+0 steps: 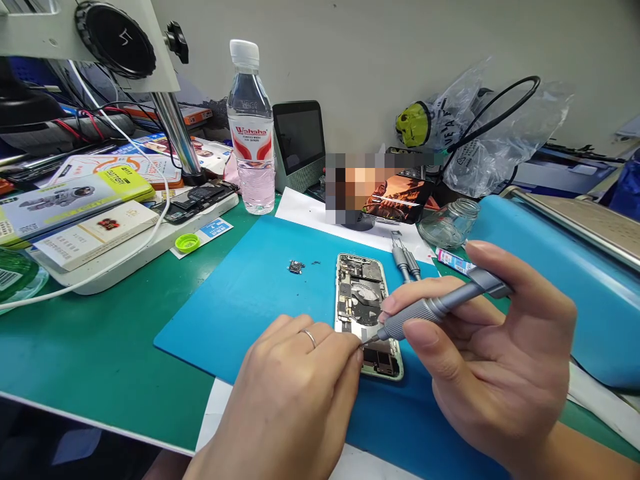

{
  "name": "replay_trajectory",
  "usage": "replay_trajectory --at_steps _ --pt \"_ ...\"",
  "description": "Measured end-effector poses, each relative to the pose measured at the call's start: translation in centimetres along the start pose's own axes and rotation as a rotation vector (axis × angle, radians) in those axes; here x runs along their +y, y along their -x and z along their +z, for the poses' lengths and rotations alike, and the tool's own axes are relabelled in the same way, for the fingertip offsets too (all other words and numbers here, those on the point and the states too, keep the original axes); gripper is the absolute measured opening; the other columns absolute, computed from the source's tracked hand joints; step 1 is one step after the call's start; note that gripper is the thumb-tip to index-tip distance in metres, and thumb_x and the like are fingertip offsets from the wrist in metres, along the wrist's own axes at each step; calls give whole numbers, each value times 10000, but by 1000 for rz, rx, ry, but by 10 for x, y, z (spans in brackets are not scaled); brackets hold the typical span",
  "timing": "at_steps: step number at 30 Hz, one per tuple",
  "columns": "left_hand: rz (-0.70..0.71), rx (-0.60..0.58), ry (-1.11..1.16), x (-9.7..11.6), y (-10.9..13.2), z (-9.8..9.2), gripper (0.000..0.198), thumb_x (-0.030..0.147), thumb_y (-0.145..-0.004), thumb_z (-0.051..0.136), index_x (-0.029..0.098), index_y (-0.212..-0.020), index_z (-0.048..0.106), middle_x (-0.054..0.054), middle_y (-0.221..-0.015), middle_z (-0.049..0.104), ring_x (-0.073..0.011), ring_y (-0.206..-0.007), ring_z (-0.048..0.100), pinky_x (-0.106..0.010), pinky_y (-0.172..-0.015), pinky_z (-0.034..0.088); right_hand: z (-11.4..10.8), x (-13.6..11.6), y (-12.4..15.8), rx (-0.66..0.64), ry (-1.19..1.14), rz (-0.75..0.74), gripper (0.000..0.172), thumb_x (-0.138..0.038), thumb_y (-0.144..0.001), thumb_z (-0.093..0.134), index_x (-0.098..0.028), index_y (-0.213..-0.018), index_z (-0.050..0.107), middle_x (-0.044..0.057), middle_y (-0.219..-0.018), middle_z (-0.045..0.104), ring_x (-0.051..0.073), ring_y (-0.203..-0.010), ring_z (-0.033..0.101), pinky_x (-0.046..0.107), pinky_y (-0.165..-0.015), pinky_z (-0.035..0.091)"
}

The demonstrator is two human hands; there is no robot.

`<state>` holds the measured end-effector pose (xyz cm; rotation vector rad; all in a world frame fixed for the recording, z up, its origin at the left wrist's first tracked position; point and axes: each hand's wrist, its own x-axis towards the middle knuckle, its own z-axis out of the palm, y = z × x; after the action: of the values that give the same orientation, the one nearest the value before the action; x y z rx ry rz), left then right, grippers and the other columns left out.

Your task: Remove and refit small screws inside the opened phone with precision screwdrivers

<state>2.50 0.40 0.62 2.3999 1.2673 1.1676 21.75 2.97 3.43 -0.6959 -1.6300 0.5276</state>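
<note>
An opened smartphone [367,293] lies with its inner parts showing on the blue mat [240,293]. My right hand [505,353] grips a grey precision screwdriver [425,312], thumb and middle finger round the knurled part, index finger on the rear end. The screwdriver slants down to the left over the phone's lower half. At its tip, the thumb and index finger of my left hand [300,380] are pinched together; whatever is between them is hidden. A small loose phone part [296,267] and tiny dark bits rest on the mat, left of the phone.
Two more grey screwdrivers [405,259] lie behind the phone, near a glass jar [447,223]. A water bottle [251,133] stands at the back beside a small screen [300,143]. The microscope post [175,137], boxes [95,237] and white cable [125,257] occupy the left.
</note>
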Motion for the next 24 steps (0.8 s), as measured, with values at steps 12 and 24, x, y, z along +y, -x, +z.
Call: replay_trajectory --at_steps 12,24 --pt "-13 -45 -13 -3 -1 0 258 146 -1066 543 251 -845 623 10 -822 731 -189 -752 698 -351 -747 508 0 1 0 -6 -4 6 644 -67 -948 780 -397 -1482 635 5 -960 791 199 -818 805 347 -745 732" --pt "-7 -22 3 -2 0 1 203 129 -1062 558 241 -1067 728 27 -837 730 -197 -742 676 -365 -730 463 -1 2 -1 -19 7 -31 631 -72 -952 786 -367 -1487 630 13 -947 787 199 -791 802 322 -668 717"
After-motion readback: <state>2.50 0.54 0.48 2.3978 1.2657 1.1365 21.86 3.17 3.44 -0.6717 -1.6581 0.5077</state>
